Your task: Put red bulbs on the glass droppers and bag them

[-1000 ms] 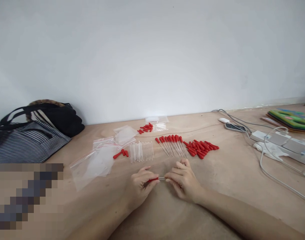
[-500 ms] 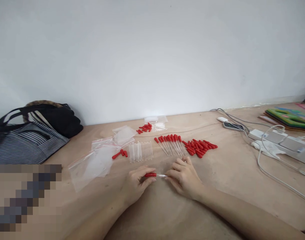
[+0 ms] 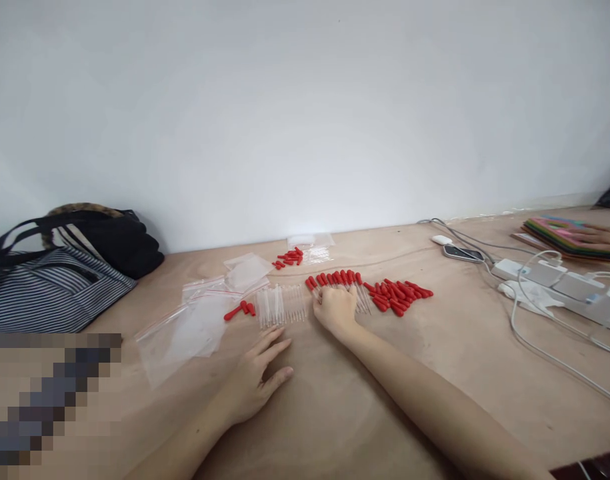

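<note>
Droppers (image 3: 343, 277) lie side by side on the desk (image 3: 305, 427), long axes running front to back, red ends farthest. The right hand (image 3: 337, 310), the nearer one, curls over the row's left end; whether it grips one is hidden. The left hand (image 3: 257, 377), fingers apart, holds nothing just short of the tubes (image 3: 279, 305).

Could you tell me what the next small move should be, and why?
Perhaps the left hand should pick up one of the clear tubes: it is open, seemingly empty and close to them, while the right hand is at the row of red-bulbed droppers.
</note>
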### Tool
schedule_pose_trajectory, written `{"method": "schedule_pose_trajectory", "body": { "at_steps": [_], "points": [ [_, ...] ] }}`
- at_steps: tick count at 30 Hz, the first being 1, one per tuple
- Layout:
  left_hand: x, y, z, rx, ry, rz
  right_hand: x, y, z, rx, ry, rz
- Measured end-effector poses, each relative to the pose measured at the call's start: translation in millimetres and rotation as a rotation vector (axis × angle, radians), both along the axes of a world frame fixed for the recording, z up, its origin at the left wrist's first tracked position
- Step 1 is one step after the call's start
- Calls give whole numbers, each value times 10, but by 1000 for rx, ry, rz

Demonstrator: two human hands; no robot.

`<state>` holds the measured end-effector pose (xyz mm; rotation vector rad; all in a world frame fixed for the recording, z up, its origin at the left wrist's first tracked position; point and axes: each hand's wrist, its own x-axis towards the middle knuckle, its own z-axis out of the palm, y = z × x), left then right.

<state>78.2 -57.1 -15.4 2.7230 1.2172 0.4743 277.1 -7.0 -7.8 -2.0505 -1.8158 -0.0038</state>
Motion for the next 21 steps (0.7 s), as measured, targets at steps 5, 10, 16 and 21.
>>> {"method": "schedule_pose_trajectory", "body": {
  "at_steps": [5, 10, 16, 21],
  "points": [
    [5, 11, 4, -20, -16, 11, -73, 90, -27, 2, 32, -56],
    [14, -3, -1, -15, -62, 0, -74, 146, -51, -5, 38, -101],
    [-37, 87, 4, 93, -142, 82, -37, 79, -31, 15, 22, -63],
    [-386, 449, 50, 341, -42, 467, 119, -137, -16, 69, 7, 71]
  ]
}}
